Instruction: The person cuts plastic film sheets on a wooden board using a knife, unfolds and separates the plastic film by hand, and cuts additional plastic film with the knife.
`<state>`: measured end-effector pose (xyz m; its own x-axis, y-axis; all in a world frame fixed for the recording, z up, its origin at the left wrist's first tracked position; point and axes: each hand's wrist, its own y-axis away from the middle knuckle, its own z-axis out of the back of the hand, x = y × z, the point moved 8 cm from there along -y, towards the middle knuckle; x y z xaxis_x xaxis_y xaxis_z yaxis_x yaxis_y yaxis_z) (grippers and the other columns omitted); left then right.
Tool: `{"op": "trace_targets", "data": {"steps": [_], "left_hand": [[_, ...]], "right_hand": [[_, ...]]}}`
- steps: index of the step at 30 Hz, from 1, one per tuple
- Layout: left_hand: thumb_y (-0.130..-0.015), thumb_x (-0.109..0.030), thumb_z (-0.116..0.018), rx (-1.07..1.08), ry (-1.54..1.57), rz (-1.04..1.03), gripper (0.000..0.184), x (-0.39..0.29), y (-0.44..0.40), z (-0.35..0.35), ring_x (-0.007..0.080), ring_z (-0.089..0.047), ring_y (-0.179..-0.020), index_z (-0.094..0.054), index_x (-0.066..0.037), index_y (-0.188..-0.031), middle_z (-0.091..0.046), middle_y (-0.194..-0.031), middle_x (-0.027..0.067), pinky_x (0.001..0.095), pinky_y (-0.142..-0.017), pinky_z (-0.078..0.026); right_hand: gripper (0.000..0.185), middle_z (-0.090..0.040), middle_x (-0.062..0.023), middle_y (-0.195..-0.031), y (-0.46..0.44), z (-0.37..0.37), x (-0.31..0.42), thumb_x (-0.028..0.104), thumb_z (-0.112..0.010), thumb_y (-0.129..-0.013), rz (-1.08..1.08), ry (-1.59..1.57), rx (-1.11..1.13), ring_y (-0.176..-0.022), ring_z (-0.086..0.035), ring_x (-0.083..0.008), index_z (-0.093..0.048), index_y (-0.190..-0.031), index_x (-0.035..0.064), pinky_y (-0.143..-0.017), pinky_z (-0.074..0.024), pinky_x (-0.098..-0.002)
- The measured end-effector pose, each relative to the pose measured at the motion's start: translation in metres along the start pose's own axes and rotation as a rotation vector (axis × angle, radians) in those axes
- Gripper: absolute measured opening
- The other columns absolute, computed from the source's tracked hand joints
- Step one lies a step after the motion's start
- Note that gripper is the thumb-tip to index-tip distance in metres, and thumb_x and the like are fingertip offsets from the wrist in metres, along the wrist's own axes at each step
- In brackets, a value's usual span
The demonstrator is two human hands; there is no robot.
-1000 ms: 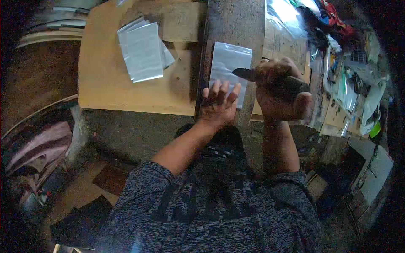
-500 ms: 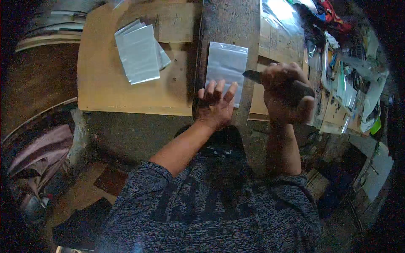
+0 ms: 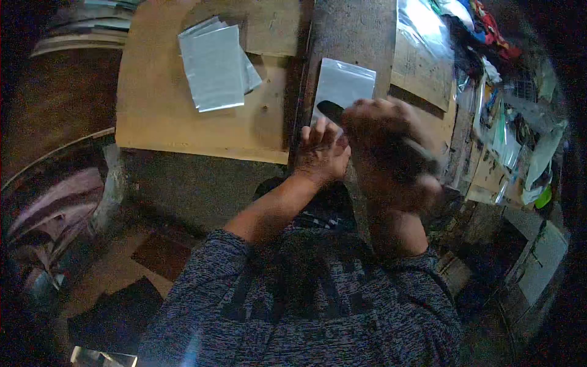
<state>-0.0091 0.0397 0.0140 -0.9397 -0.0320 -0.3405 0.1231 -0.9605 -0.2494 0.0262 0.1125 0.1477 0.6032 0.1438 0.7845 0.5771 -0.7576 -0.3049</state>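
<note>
A clear plastic bag (image 3: 346, 81) lies flat on the dark wooden board (image 3: 351, 30). My left hand (image 3: 323, 150) rests on the bag's lower part, its fingers apart and slightly bent. My right hand (image 3: 394, 144), blurred by motion, is wrapped round a dark knife (image 3: 330, 110), whose blade points left over the bag, just above my left fingers. Whether the blade touches the bag cannot be made out. To the left, a small stack of similar bags (image 3: 214, 70) lies on a light brown board (image 3: 165, 122).
More clear plastic (image 3: 422, 24) lies at the upper right, beside dark and red cloth (image 3: 489, 30). Loose plastic pieces (image 3: 504, 144) clutter the right side. A pinkish cloth (image 3: 61, 196) is at the left, and a dark sheet (image 3: 119, 315) lies at the lower left.
My right hand has swung left with the knife, so the blade, lately beside the bag's right edge, is over the bag. The whole view has shifted slightly. My left hand stays on the bag.
</note>
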Motion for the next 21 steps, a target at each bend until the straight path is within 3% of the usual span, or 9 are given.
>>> {"op": "trace_targets", "data": {"steps": [3,4,6,10,13,17,19,21], "left_hand": [[-0.075,-0.031,-0.06,-0.169,-0.167,-0.06,0.033,-0.006,-0.002,0.017,0.0314,-0.035,-0.112,-0.053,-0.015,-0.104,-0.043,-0.11,0.0116,0.0468,-0.079,-0.033],[-0.075,-0.03,-0.06,-0.128,-0.065,-0.039,0.035,-0.005,-0.002,0.012,0.0314,-0.034,-0.112,-0.053,-0.016,-0.105,-0.043,-0.111,0.0114,0.047,-0.08,-0.033],[-0.075,-0.03,-0.06,-0.093,0.039,-0.025,0.036,-0.005,-0.002,0.005,0.0315,-0.034,-0.113,-0.052,-0.016,-0.107,-0.043,-0.112,0.0112,0.0473,-0.081,-0.033],[-0.076,-0.029,-0.061,-0.1,-0.068,-0.009,0.04,-0.004,0.002,0.005,0.031,-0.034,-0.113,-0.051,-0.018,-0.113,-0.042,-0.115,0.0102,0.0468,-0.082,-0.032],[-0.077,-0.029,-0.061,-0.088,-0.038,-0.036,0.042,-0.004,0.001,0.001,0.0304,-0.034,-0.112,-0.05,-0.018,-0.116,-0.042,-0.115,0.0097,0.0463,-0.083,-0.031],[-0.077,-0.029,-0.061,-0.057,-0.082,-0.046,0.044,-0.005,0.001,0.0,0.0294,-0.035,-0.112,-0.05,-0.018,-0.119,-0.042,-0.115,0.0088,0.0453,-0.083,-0.031],[-0.077,-0.03,-0.061,-0.036,-0.084,-0.042,0.045,-0.006,0.002,0.0,0.0289,-0.035,-0.111,-0.049,-0.019,-0.119,-0.042,-0.114,0.0082,0.0447,-0.082,-0.031],[-0.077,-0.03,-0.061,-0.031,-0.089,-0.043,0.046,-0.008,-0.002,0.001,0.0285,-0.035,-0.111,-0.049,-0.019,-0.12,-0.042,-0.114,0.0075,0.0441,-0.081,-0.031]], "right_hand": [[0.068,-0.05,-0.0124,-0.093,-0.009,0.018,-0.016,0.06,-0.062,-0.073,-0.102,0.096,-0.034,-0.09,-0.048,-0.0276,-0.053,-0.102,-0.0011,-0.09,-0.0362,-0.044],[0.066,-0.05,-0.0118,-0.09,-0.012,0.018,-0.015,0.059,-0.062,-0.073,-0.068,0.004,0.001,-0.086,-0.047,-0.0269,-0.053,-0.1,-0.0004,-0.086,-0.0374,-0.0431],[0.064,-0.047,-0.0093,-0.082,-0.007,0.019,-0.007,0.06,-0.064,-0.072,-0.003,-0.122,-0.142,-0.076,-0.043,-0.0236,-0.052,-0.092,0.001,-0.074,-0.0381,-0.0381],[0.07,-0.046,-0.0081,-0.081,0.0,0.018,0.009,0.065,-0.066,-0.067,0.052,0.033,-0.18,-0.072,-0.041,-0.022,-0.051,-0.09,0.0008,-0.07,-0.0362,-0.0357],[0.076,-0.044,-0.0071,-0.079,-0.003,0.026,0.001,0.07,-0.064,-0.065,-0.109,0.123,-0.137,-0.071,-0.039,-0.021,-0.05,-0.09,0.0002,-0.067,-0.0341,-0.0349],[0.071,-0.041,-0.0071,-0.075,0.001,0.023,0.02,0.071,-0.059,-0.069,0.022,0.053,-0.137,-0.071,-0.036,-0.0196,-0.046,-0.083,0.0023,-0.065,-0.032,-0.0342],[0.079,-0.049,-0.008,-0.076,0.002,0.035,0.014,0.074,-0.06,-0.065,-0.036,0.219,-0.204,-0.068,-0.045,-0.0178,-0.048,-0.076,-0.0034,-0.061,-0.0363,-0.0304],[0.078,-0.048,-0.0091,-0.08,0.0,0.038,0.021,0.071,-0.063,-0.065,-0.068,0.23,-0.222,-0.071,-0.045,-0.0189,-0.048,-0.078,-0.0048,-0.062,-0.0369,-0.0315]]}}
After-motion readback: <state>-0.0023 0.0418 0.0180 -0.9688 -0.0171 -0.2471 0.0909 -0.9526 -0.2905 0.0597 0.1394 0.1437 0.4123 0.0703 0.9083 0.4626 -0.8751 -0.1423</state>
